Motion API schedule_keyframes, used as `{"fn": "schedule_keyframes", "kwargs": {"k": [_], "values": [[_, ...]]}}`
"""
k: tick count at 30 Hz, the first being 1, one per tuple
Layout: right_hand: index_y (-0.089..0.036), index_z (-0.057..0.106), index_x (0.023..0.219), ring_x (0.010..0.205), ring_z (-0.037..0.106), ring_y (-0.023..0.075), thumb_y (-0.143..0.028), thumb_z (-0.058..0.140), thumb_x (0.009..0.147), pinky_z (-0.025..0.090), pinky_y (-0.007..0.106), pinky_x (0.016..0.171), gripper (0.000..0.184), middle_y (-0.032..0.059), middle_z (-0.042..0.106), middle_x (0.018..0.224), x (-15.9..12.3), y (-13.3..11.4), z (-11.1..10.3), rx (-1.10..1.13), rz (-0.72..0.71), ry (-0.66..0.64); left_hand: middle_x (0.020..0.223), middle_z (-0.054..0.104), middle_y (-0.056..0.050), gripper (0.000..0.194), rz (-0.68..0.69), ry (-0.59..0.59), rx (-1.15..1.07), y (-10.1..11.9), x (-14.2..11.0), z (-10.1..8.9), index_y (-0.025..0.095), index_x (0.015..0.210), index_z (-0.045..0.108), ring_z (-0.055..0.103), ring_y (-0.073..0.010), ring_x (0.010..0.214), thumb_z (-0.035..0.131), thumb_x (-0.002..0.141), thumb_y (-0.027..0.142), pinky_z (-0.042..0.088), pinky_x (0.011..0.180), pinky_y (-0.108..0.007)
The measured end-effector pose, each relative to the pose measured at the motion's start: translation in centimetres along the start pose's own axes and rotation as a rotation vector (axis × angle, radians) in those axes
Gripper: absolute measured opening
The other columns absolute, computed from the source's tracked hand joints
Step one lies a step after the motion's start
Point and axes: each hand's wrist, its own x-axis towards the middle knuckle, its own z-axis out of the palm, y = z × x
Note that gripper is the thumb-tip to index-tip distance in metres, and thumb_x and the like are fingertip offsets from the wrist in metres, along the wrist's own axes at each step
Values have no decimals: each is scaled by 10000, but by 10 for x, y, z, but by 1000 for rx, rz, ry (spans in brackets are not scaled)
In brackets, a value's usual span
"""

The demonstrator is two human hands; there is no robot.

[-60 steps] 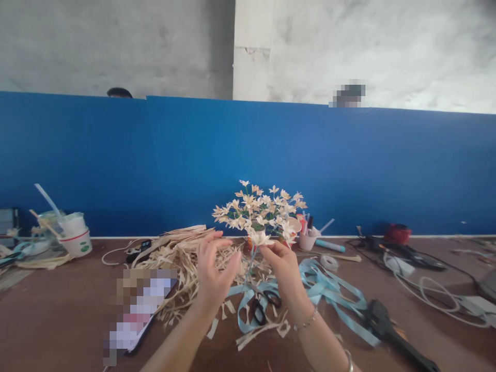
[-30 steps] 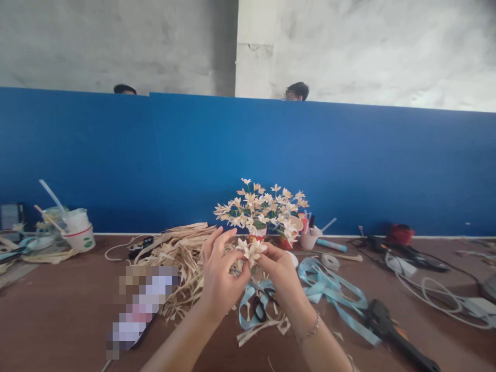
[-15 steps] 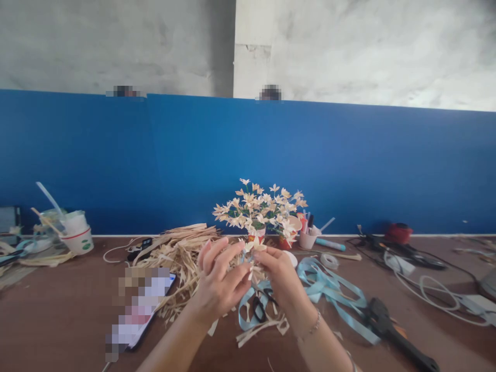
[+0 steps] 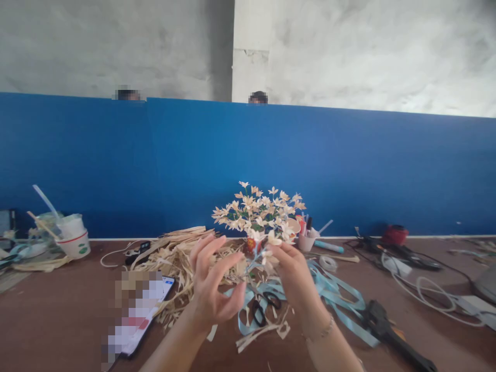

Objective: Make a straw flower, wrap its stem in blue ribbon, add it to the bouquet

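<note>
In my right hand (image 4: 296, 276) a small cream artificial flower (image 4: 274, 238) is pinched between thumb and fingertips; thin light-blue stems or ribbon hang below and to its left. My left hand (image 4: 213, 287) is apart from it on the left, fingers spread, with nothing held. Beneath and between both hands lie black-handled scissors (image 4: 259, 312) among pale strip scraps (image 4: 261, 335). Behind the hands stands a bunch of cream artificial flowers (image 4: 256, 206) with green stems, in small red-and-white pots partly hidden by my right hand.
Dried pale strips (image 4: 174, 253) are heaped left of centre, beside a phone (image 4: 141, 320). To the right are light-blue ribbon (image 4: 341, 294), a tape roll (image 4: 328, 264), a black-handled tool (image 4: 399, 336) and white cables (image 4: 430, 294). A paper cup (image 4: 74, 244) stands far left. A blue partition (image 4: 194, 165) bounds the table's back.
My left hand has opened and moved away from the flower. My right hand has shifted slightly right, carrying the flower, so a gap shows between the hands and more of the scissors is visible.
</note>
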Motion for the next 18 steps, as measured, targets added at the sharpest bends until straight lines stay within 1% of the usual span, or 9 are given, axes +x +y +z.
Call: {"fn": "schedule_keyframes", "kwargs": {"k": [2, 4, 7, 8, 10, 11, 13, 15, 18], "values": [[-164, 622, 653, 416, 476, 96, -304, 674, 594, 355, 210, 392, 161, 3, 588, 546, 6, -21, -8, -66, -128, 120, 1160, 481, -90, 302, -44, 90, -16, -4, -1, -4, 221, 980, 577, 429, -298, 1111, 509, 689, 265, 351, 924, -524], [-169, 600, 602, 442, 494, 105, -289, 636, 617, 361, 216, 388, 126, 21, 593, 573, 17, -48, -15, -158, -359, 208, 1145, 494, -100, 289, -88, 146, -14, -8, 0, -6, 205, 974, 579, 440, -295, 1101, 493, 701, 243, 347, 925, -527], [-190, 576, 638, 469, 494, 93, -294, 604, 653, 366, 204, 399, 109, -5, 566, 589, 45, -88, -22, -152, -500, 306, 1127, 511, -100, 267, -115, 184, -10, -10, 2, -8, 198, 962, 585, 458, -288, 1087, 487, 715, 227, 351, 922, -520], [-190, 576, 662, 478, 494, 87, -290, 606, 652, 374, 200, 409, 105, -14, 559, 600, 55, -98, -23, -139, -551, 346, 1125, 514, -99, 261, -114, 194, -12, -10, 3, -8, 197, 958, 587, 465, -285, 1081, 489, 718, 223, 355, 919, -516], [-169, 579, 634, 461, 475, 74, -244, 632, 612, 368, 193, 401, 94, -24, 537, 568, 77, -112, -24, -135, -619, 406, 1122, 521, -98, 249, -117, 210, -15, -10, 5, -9, 194, 948, 593, 474, -282, 1074, 496, 719, 208, 362, 913, -511], [-158, 582, 613, 454, 467, 70, -225, 635, 598, 367, 191, 401, 87, -26, 529, 550, 87, -115, -24, -135, -635, 424, 1116, 527, -98, 243, -119, 216, -14, -10, 6, -9, 193, 941, 597, 478, -281, 1070, 501, 717, 199, 364, 912, -509], [-144, 594, 600, 441, 457, 66, -201, 623, 585, 370, 191, 402, 65, -31, 516, 519, 103, -115, -24, -135, -617, 419, 1100, 538, -100, 231, -118, 231, -10, -9, 8, -10, 192, 926, 605, 488, -277, 1056, 507, 716, 182, 369, 909, -504], [-141, 605, 608, 427, 448, 64, -206, 626, 571, 376, 193, 405, 78, -40, 507, 498, 113, -110, -23, -134, -579, 432, 1086, 546, -100, 219, -118, 238, -9, -10, 8, -10, 192, 910, 609, 496, -273, 1042, 514, 714, 166, 376, 904, -499], [-146, 610, 617, 426, 454, 66, -243, 633, 562, 380, 193, 413, 114, -45, 511, 493, 122, -96, -20, -176, -514, 458, 1059, 558, -97, 205, -108, 240, -11, -12, 8, -9, 195, 898, 611, 502, -271, 1032, 515, 720, 163, 384, 896, -495]]}}
